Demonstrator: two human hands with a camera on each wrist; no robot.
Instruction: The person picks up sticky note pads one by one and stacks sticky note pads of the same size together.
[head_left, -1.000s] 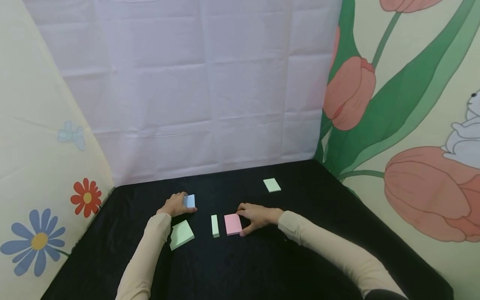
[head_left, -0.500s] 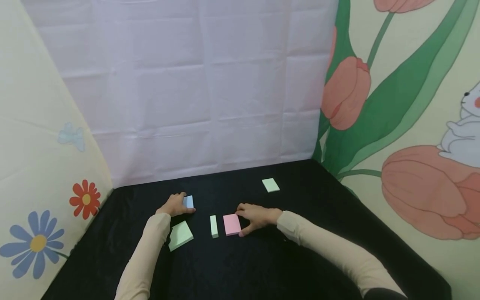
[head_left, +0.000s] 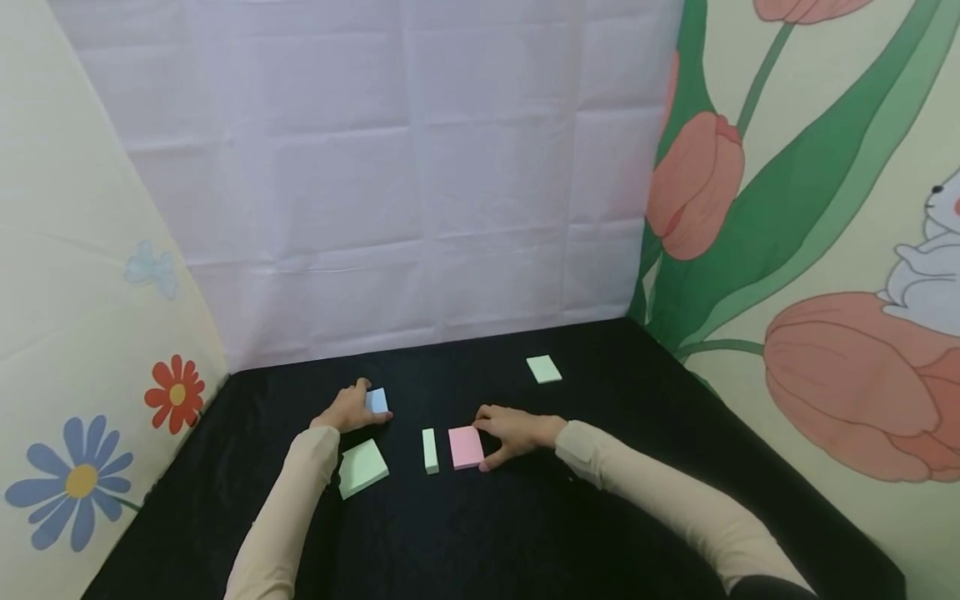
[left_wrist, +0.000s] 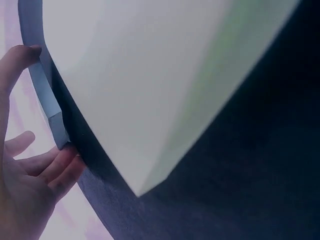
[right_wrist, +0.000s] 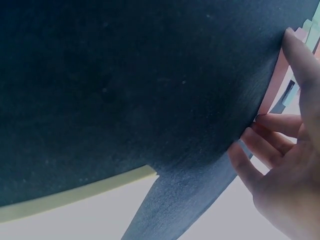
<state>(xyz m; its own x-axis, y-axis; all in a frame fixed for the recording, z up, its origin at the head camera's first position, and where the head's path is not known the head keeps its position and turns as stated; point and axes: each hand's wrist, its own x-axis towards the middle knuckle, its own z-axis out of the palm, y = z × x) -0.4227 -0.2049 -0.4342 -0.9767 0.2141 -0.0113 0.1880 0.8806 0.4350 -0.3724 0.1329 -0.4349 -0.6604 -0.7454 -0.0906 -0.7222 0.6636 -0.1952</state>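
Note:
On the black table, my left hand point(head_left: 348, 409) pinches a small light-blue sticky note pad point(head_left: 377, 401) between thumb and fingertips. The left wrist view shows this blue pad point(left_wrist: 46, 90) spanning the gap from thumb to fingers. A larger pale green pad point(head_left: 363, 467) lies close beside my left wrist. My right hand point(head_left: 517, 432) holds a pink sticky note pad point(head_left: 466, 447) by opposite edges, thumb on the near side and fingers on the far side. In the right wrist view the pink pad point(right_wrist: 274, 87) shows its edge. Left of it sits a narrow pale green block point(head_left: 430, 451).
A pale green pad point(head_left: 543, 368) lies alone toward the back right of the black cloth point(head_left: 480, 533). Behind the table hangs a white sheet point(head_left: 337, 183). Walls with painted flowers flank it on both sides.
The blue pad has turned slightly and shifted a little left along with my left hand. My right hand and the pink pad keep their place; the head view sways slightly.

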